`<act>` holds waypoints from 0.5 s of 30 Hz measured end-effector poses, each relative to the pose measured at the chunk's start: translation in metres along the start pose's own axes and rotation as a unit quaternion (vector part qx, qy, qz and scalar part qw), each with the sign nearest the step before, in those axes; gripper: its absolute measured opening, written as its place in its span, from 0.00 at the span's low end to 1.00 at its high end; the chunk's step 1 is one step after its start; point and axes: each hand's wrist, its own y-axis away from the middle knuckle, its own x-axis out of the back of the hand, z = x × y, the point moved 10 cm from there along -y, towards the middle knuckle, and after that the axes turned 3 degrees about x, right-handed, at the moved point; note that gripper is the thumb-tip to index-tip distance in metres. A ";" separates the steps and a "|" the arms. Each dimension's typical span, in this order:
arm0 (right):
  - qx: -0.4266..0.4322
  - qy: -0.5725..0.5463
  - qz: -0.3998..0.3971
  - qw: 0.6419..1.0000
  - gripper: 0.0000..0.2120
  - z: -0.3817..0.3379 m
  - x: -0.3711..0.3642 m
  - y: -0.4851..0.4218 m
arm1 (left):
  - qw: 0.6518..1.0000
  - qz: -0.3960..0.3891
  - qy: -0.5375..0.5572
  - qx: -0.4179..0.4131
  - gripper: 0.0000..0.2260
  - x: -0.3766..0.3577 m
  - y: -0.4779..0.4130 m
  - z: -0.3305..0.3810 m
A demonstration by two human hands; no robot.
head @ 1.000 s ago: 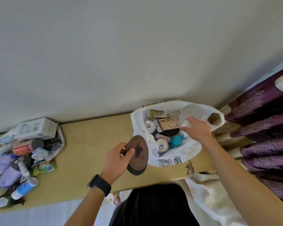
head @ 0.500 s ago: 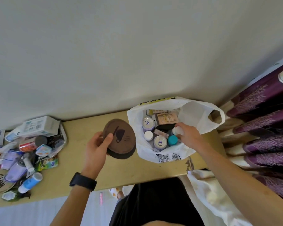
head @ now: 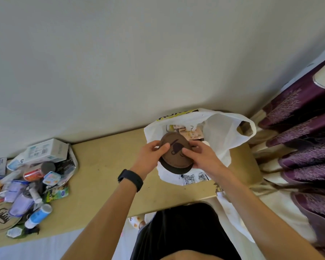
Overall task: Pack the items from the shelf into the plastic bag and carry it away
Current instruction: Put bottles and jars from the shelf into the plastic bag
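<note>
A white plastic bag (head: 219, 132) stands open on the beige shelf (head: 109, 166) against the wall, with boxes and small containers inside. Over its mouth I hold a stack of round brown coasters (head: 174, 152) printed with a dark cup design. My left hand (head: 152, 154) pinches the stack's left edge, thumb on top. My right hand (head: 199, 154) grips the right edge, thumb on the top face. The coasters hide most of the bag's contents.
A heap of items lies at the shelf's left end: a white box (head: 47, 151), a red can (head: 33, 174), a blue-and-white bottle (head: 38, 215), sachets, a round cardboard coaster (head: 3, 216). Purple patterned curtains (head: 308, 147) hang on the right.
My left hand carried the brown coasters right, from beside the bag to over its mouth. My right hand came out of the bag and took hold of the coasters' right edge.
</note>
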 end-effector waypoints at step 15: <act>-0.052 0.244 0.161 0.955 0.14 -0.004 0.069 -0.080 | 0.983 0.141 -0.099 0.059 0.21 0.040 -0.013 -0.057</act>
